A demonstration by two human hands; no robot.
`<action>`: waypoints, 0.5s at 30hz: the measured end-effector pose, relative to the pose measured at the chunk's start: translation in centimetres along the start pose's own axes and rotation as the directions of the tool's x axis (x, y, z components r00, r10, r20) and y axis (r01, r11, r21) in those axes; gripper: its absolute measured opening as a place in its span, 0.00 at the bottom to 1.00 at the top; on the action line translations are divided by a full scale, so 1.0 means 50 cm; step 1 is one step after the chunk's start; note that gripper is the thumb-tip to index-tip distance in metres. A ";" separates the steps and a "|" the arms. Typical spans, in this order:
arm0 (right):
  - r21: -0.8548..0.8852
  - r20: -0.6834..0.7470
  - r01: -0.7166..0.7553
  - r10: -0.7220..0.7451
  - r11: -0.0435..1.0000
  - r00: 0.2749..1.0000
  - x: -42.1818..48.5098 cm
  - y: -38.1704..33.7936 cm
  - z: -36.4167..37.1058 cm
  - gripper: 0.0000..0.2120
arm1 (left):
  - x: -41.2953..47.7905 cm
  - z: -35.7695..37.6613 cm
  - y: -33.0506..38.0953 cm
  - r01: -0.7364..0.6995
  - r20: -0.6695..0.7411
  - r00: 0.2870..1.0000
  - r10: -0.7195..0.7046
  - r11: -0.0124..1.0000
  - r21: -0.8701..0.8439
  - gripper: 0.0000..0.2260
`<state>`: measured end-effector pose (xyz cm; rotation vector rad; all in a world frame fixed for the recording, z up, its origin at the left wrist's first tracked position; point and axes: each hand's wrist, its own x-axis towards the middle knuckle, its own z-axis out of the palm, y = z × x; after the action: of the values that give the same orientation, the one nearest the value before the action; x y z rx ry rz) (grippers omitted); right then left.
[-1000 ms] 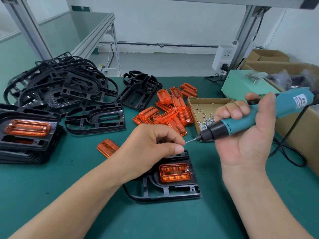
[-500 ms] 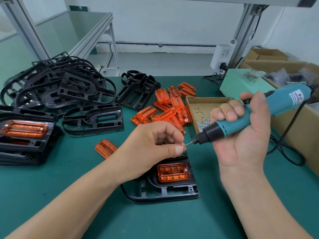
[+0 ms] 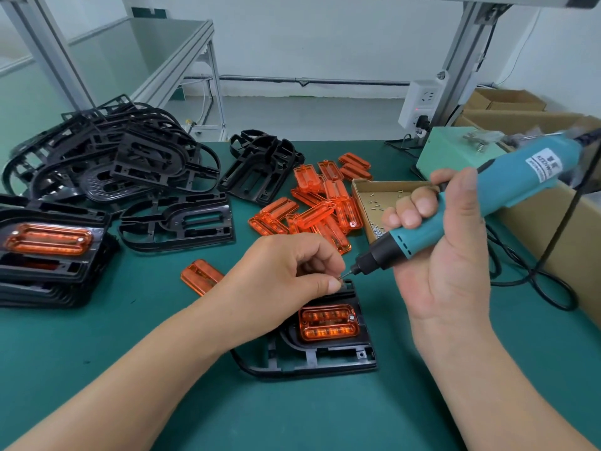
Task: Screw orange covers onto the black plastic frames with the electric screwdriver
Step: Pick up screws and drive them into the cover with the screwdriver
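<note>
Two hands are engaged. The left hand [image 3: 286, 271] has its fingers [image 3: 331, 284] curled, thumb and forefinger pinching what appears to be a small screw [image 3: 341, 278] against the bit of the electric screwdriver [image 3: 487, 203]; the item is too small to confirm. The right hand [image 3: 445, 255], just right of those fingers, is wrapped round the teal barrel, with the tool tilted and its tip pointing down-left.

Directly beneath the fingers, a black frame [image 3: 325, 359] lies on the tabletop [image 3: 97, 353] with an orange cover [image 3: 328, 322] seated in it. One fastener head [image 3: 351, 318] shows at the cover's right end. The left end is hidden under the left hand.

Assessment: this unit is part-fastened, and a further screw is being loaded.

Beyond the fingers lie loose covers [image 3: 318, 209] and a screw box [image 3: 383, 196]. Far left stand a finished stack [image 3: 48, 255] and many bare frames [image 3: 113, 164], so considerable work remains.
</note>
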<state>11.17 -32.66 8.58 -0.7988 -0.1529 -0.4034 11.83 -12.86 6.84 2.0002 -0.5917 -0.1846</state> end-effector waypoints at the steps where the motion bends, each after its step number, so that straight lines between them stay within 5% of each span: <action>1: 0.013 -0.006 -0.025 0.025 1.000 1.000 0.000 0.002 -0.001 0.11 | 0.000 -0.002 0.000 0.006 0.015 1.000 -0.006 1.000 0.012 0.09; 15: -0.026 0.127 -0.071 0.074 0.997 0.989 -0.010 0.015 0.000 0.07 | 0.000 -0.010 0.005 0.065 0.170 0.983 -0.073 0.997 0.047 0.17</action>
<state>11.00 -32.02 7.94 -0.8494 -0.2387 -0.2852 11.95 -12.56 7.30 2.0598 -0.6395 -0.3926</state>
